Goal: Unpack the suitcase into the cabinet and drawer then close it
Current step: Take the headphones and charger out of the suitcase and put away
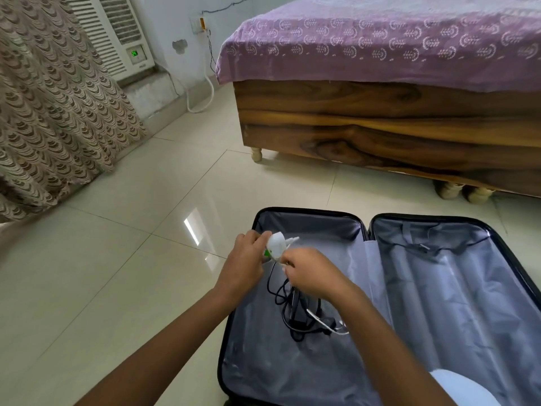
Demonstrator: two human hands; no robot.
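The suitcase (367, 230) is laid open on the tiled floor (117, 244) near the bed (351, 118), with both grey-lined halves turned up. A white charger (276, 244) is gripped in the curled fingers of the left hand (244, 263) above the left half's far corner, and the cables (295, 312) are pinched just beside it by the right hand (310, 273). The black loops are hung from that pinch down onto the left half's lining, where a white cable (328, 326) is tangled among them; a curtain (52, 112) is seen at far left.
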